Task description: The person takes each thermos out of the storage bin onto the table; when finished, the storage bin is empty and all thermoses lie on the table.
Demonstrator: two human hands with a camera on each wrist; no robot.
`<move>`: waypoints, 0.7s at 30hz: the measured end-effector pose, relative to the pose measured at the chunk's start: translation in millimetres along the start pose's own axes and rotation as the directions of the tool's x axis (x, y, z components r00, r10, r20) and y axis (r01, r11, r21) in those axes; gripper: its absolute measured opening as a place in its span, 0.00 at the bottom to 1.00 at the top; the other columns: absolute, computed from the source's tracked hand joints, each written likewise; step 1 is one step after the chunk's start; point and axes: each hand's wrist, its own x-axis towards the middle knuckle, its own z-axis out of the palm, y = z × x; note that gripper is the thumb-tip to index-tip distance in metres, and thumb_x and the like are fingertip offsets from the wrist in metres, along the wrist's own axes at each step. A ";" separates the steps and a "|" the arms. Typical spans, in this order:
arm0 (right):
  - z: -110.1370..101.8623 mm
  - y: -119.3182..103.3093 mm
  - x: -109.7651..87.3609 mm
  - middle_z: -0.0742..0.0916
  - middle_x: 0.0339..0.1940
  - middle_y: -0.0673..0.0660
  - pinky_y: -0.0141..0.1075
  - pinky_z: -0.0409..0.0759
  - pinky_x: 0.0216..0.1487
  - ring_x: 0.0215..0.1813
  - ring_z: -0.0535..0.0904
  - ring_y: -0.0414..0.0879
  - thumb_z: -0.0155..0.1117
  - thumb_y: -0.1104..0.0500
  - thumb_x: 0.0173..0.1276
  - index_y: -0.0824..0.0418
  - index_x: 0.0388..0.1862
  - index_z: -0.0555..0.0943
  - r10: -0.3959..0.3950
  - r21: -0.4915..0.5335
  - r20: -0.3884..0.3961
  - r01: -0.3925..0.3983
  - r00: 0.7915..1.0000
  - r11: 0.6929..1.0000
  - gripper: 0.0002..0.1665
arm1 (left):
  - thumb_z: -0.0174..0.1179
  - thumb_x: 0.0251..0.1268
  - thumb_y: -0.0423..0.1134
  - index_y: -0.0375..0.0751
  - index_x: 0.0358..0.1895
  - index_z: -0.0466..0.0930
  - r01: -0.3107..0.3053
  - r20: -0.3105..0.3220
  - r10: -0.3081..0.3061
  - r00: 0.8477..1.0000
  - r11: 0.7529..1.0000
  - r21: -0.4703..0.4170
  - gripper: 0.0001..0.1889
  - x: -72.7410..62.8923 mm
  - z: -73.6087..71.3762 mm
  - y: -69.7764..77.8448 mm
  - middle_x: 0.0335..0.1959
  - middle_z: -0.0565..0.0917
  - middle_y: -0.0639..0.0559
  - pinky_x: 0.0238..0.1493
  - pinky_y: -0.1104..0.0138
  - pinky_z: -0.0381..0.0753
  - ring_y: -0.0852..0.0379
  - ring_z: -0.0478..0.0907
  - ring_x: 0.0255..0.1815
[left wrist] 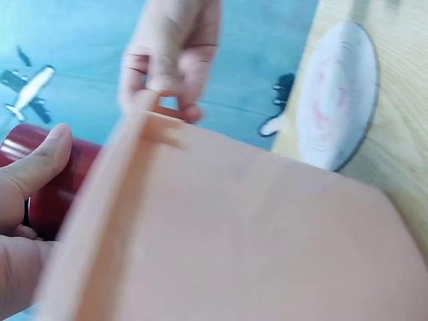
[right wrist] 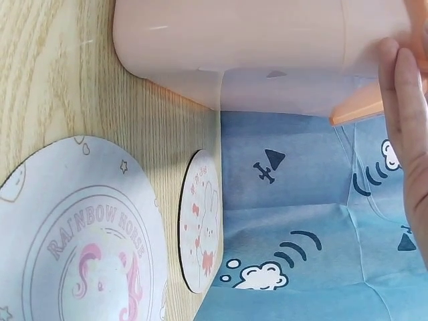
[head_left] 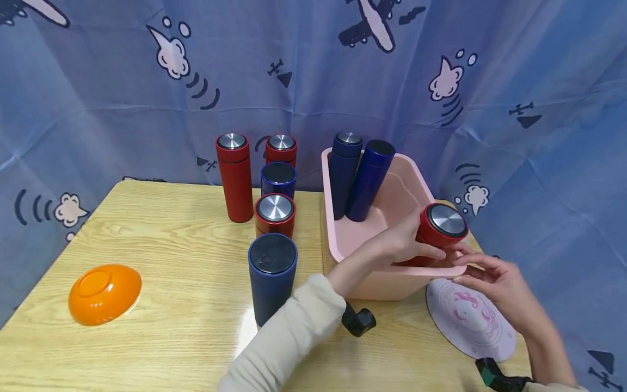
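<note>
My left hand (head_left: 406, 242) grips a red thermos bottle (head_left: 433, 235) with a silver-topped lid, low inside the near right corner of the pink bin (head_left: 382, 286). The bottle stands tilted, its lid above the rim. In the left wrist view my thumb lies along the red bottle (left wrist: 57, 194), outlined beyond the bin's edge. My right hand (head_left: 504, 288) pinches the bin's rim at that corner, by a small handle opening. Two blue thermos bottles, a dark one (head_left: 344, 174) and a brighter one (head_left: 370, 182), lean at the bin's back left.
Left of the bin stand red bottles (head_left: 235, 185), more bottles in a row, and a dark blue one (head_left: 272, 283) nearest me. An orange bowl (head_left: 104, 294) lies upside down at the left. A round printed mat (head_left: 470, 316) lies right of the bin, another (right wrist: 200, 221) beyond.
</note>
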 end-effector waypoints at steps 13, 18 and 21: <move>1.2 2.3 2.6 0.82 0.55 0.45 0.27 0.82 0.42 0.53 0.81 0.34 0.56 0.82 0.61 0.67 0.51 0.81 -0.015 -0.005 0.049 0.015 0.999 1.000 0.22 | 0.66 0.56 0.26 0.39 0.68 0.57 -0.197 -0.106 0.185 0.977 0.973 -0.119 0.37 -39.9 -16.7 59.9 0.58 0.73 0.48 0.51 0.78 0.73 0.68 0.70 0.50; 1.0 0.8 2.0 0.81 0.56 0.41 0.27 0.82 0.41 0.60 0.73 0.27 0.58 0.78 0.63 0.67 0.51 0.80 0.029 -0.074 0.028 -0.026 0.999 0.997 0.19 | 0.65 0.56 0.24 0.38 0.68 0.53 -0.284 -0.095 0.273 0.957 0.949 -0.140 0.39 -58.8 -20.4 81.4 0.58 0.71 0.47 0.51 0.79 0.74 0.68 0.70 0.51; 0.0 0.6 1.5 0.80 0.57 0.40 0.27 0.82 0.41 0.58 0.75 0.29 0.58 0.78 0.63 0.68 0.51 0.80 0.027 -0.063 0.025 -0.026 0.999 0.998 0.18 | 0.65 0.56 0.23 0.38 0.69 0.53 -0.304 -0.106 0.290 0.951 0.939 -0.158 0.39 -66.9 -23.5 90.3 0.57 0.71 0.47 0.51 0.78 0.74 0.68 0.71 0.51</move>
